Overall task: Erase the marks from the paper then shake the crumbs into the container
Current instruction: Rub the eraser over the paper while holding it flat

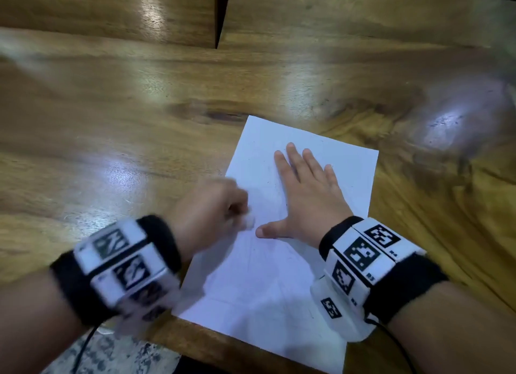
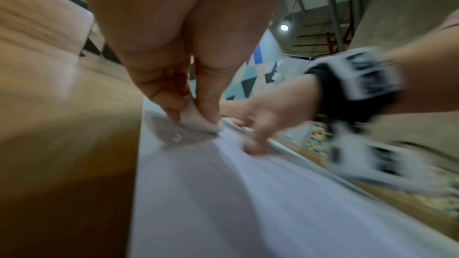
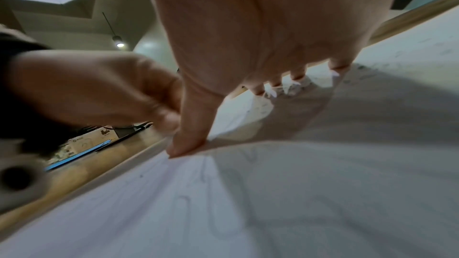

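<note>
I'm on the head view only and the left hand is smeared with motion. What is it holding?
Observer: The left hand pinches a small white eraser between thumb and fingers, pressed on the paper.
Operator: Is the right hand really pinning the sheet?
Observer: Yes. In the right wrist view, the right hand has its thumb tip and fingertips touching the paper.
Operator: Any marks left near that thumb?
Observer: Yes, faint looping pencil marks show just below it.
</note>
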A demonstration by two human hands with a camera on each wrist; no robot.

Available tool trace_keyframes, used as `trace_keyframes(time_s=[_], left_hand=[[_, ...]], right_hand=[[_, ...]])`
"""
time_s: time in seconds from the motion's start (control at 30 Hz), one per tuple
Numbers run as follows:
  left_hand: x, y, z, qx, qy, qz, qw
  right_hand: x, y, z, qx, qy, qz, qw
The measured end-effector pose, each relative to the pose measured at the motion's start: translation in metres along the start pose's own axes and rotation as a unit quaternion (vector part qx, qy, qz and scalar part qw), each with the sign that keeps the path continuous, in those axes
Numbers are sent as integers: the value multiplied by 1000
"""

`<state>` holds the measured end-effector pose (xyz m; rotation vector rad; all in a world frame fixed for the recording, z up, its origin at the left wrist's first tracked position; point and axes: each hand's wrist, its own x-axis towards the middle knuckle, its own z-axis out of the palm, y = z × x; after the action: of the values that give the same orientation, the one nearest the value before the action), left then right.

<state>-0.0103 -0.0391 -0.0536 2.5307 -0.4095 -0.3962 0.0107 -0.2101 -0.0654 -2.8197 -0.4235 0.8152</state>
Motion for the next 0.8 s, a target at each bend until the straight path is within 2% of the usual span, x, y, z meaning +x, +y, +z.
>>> trace_keyframes(time_s=[0.07, 0.17, 0.27, 0.37, 0.4, 0.5, 0.57, 0.67, 0.73, 0.8], left_hand=[[37, 5, -11, 24, 43, -33, 998], [63, 5, -15, 29, 48, -66, 996], [14, -1, -5, 17, 44, -28, 999], [-25, -4, -1, -19, -29, -26, 999], [-21, -5, -3, -22, -30, -34, 999], [27, 0, -14, 5, 34, -58, 998], [49, 3, -17, 24, 55, -73, 996], [18, -4, -6, 23, 50, -61, 997], [-21, -4, 2, 2, 13, -40, 999], [-37, -5, 3, -31, -21, -51, 998]], right_hand=[[0, 0, 0, 2, 0, 3, 1000], [0, -1, -1, -2, -4, 7, 1000], [0, 0, -2, 3, -3, 5, 1000], [0, 0, -1, 0, -3, 2, 1000], [-1, 0, 0, -1, -3, 2, 1000], [0, -1, -1, 1, -1, 3, 1000], [-1, -1, -1, 2, -3, 5, 1000], [0, 0, -2, 1, -5, 2, 1000], [0, 0, -2, 2, -7, 1, 1000], [-1, 0, -2, 3, -6, 0, 1000]])
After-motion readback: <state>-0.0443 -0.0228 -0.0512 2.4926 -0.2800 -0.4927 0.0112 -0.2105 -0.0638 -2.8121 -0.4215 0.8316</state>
